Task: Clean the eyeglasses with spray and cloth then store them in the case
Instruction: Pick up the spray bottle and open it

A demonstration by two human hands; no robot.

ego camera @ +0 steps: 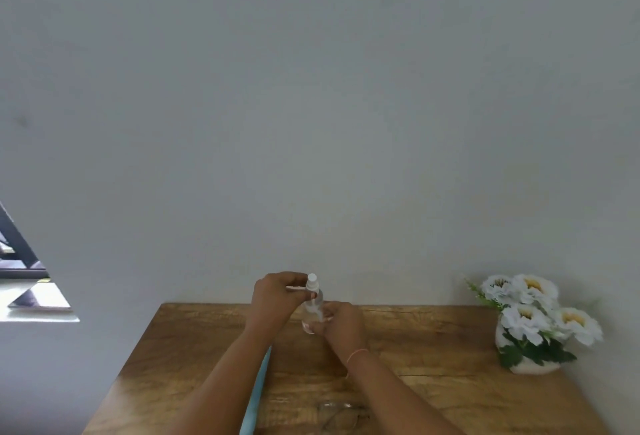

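A small clear spray bottle (313, 306) with a white nozzle stands upright above the far middle of the wooden table (433, 358). My right hand (341, 325) grips its lower body. My left hand (277, 299) pinches the bottle near the neck, just under the nozzle. The eyeglasses (341, 415) with a thin clear frame lie on the table near the front edge, between my forearms. A light blue strip, perhaps the cloth or the case (258, 389), shows beside my left forearm, mostly hidden by it.
A white pot of white and yellow flowers (530, 324) stands at the table's right side by the grey wall. A window opening (27, 282) is at the far left.
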